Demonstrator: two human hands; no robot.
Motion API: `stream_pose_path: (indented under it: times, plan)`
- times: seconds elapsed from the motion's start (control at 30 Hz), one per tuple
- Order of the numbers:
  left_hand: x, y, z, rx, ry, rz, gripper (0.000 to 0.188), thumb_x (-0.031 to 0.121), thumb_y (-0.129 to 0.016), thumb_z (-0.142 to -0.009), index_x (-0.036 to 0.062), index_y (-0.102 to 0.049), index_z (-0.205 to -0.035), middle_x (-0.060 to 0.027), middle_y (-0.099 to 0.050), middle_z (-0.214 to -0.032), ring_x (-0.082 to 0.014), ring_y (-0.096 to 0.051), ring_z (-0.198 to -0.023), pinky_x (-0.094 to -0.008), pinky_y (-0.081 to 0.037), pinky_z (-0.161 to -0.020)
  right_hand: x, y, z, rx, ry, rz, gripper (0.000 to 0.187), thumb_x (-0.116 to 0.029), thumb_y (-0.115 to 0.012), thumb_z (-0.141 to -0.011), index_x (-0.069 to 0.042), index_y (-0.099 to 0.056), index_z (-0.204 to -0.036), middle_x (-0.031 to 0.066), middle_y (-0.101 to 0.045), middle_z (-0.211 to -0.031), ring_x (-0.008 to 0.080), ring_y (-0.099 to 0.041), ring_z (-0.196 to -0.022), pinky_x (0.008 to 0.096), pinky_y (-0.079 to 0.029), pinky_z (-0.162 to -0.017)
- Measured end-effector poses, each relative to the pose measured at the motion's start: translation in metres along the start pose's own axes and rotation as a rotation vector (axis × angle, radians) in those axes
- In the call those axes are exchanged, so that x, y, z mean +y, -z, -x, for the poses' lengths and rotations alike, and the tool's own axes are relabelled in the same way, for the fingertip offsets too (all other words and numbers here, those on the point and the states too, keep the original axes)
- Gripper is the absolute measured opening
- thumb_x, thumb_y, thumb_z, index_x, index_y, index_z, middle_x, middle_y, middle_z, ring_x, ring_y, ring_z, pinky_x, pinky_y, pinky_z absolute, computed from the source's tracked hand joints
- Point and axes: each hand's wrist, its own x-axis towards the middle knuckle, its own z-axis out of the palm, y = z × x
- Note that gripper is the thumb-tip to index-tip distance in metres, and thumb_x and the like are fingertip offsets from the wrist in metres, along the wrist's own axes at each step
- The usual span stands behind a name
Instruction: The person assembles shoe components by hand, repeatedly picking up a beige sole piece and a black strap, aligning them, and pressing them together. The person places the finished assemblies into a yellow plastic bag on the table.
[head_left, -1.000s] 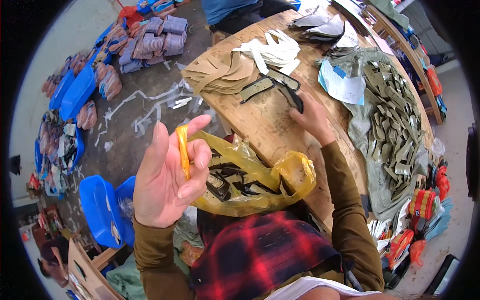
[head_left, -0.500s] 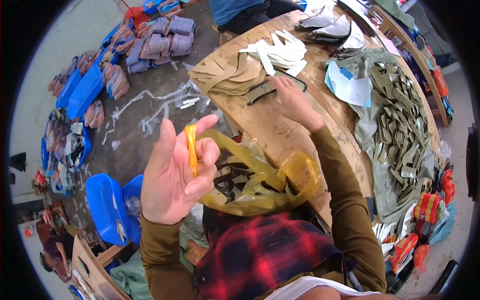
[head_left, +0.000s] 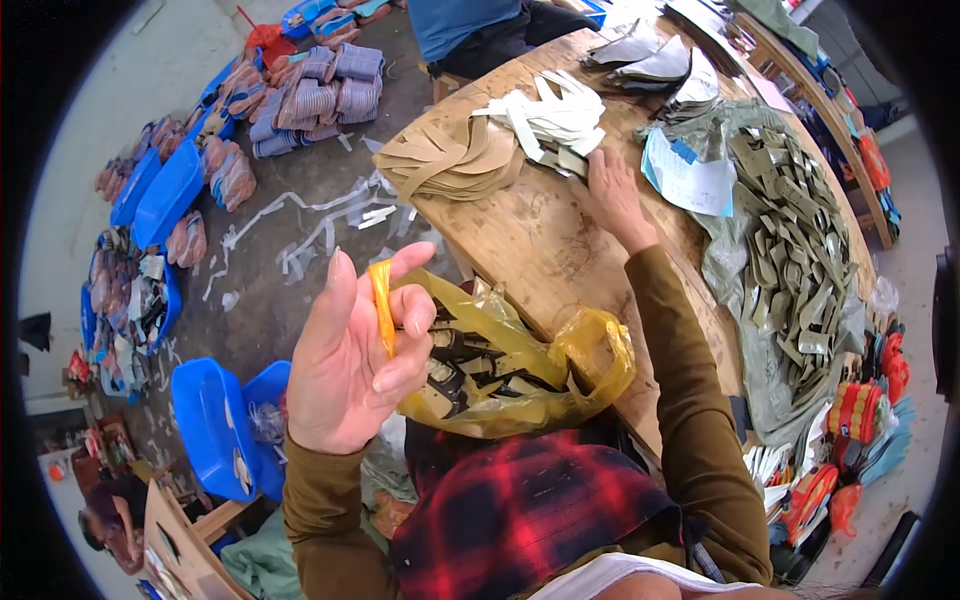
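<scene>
My left hand (head_left: 350, 350), raised in front of me with curled fingers, grips the twisted handle (head_left: 384, 305) of a yellow plastic bag. The yellow bag (head_left: 595, 345) hangs open between me and the table's edge, with dark and olive strap-like pieces (head_left: 465, 365) inside. Over on the tabletop, my right hand (head_left: 618, 195) has its fingers bent together at the end of an olive strip (head_left: 570, 162). That strip lies beside a heap of white strips (head_left: 545, 112); its grip is partly hidden. Left of these is a fanned pile of tan strips (head_left: 455, 160).
A large pile of olive pieces (head_left: 795, 240) lies on plastic sheeting at the right, beside a paper sheet (head_left: 685, 175). Dark curved pieces (head_left: 660, 65) sit at the back. Blue bins (head_left: 215, 425) and bundled gloves (head_left: 325, 90) stand left on the floor. A person (head_left: 470, 35) sits beyond the table.
My right hand has shifted to the right, and the olive strip now lies closer to the white strips. The bag's mouth shows more of its contents. My left hand stays nearly in place.
</scene>
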Motion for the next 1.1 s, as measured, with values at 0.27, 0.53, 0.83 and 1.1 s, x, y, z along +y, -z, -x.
stream_pose_path:
  times: [0.27,0.53,0.83,1.1]
  plan:
    - [-0.001,-0.003,0.005,0.014,-0.006,0.004,0.073,0.052,-0.031,-0.104,-0.0086,-0.021,-0.145,-0.0107,-0.051,-0.091,-0.0102,-0.044,-0.051,-0.0204,-0.034,-0.038,0.008,-0.001,0.030,0.128,-0.075,-0.349,0.039,-0.019,-0.070,-0.082,-0.003,-0.049,-0.111,0.0173,-0.055,-0.102,0.0350,-0.055,-0.097,0.0426,-0.045,-0.083]
    - [-0.005,0.001,0.008,-0.055,0.044,-0.013,0.061,0.052,-0.030,-0.104,0.0014,-0.041,-0.136,-0.0069,-0.060,-0.092,-0.0090,-0.048,-0.053,-0.0205,-0.035,-0.044,-0.027,0.083,0.036,-0.111,-0.612,-1.344,0.032,-0.028,-0.052,-0.096,0.000,-0.061,-0.107,0.0050,-0.065,-0.085,0.0117,-0.057,-0.063,0.0251,-0.044,-0.056]
    - [-0.033,-0.003,-0.027,-0.070,0.037,-0.465,0.061,0.051,-0.040,-0.101,-0.0006,-0.047,-0.133,-0.0083,-0.061,-0.096,-0.0050,-0.046,-0.056,-0.0144,-0.030,-0.038,-0.060,0.118,0.049,0.058,-0.256,-0.810,0.039,-0.015,-0.067,-0.083,-0.002,-0.056,-0.118,0.0073,-0.058,-0.096,0.0159,-0.054,-0.079,0.0298,-0.045,-0.070]
    - [-0.083,0.004,-0.090,0.087,0.138,-0.367,0.026,0.031,-0.058,-0.099,0.0072,-0.062,-0.109,0.0021,-0.060,-0.084,-0.0021,-0.049,-0.061,-0.0149,-0.029,-0.041,-0.087,0.158,0.096,0.081,0.312,-0.507,0.059,-0.021,-0.081,-0.067,-0.005,-0.058,-0.120,0.0165,-0.062,-0.100,0.0330,-0.065,-0.083,0.0392,-0.053,-0.068]
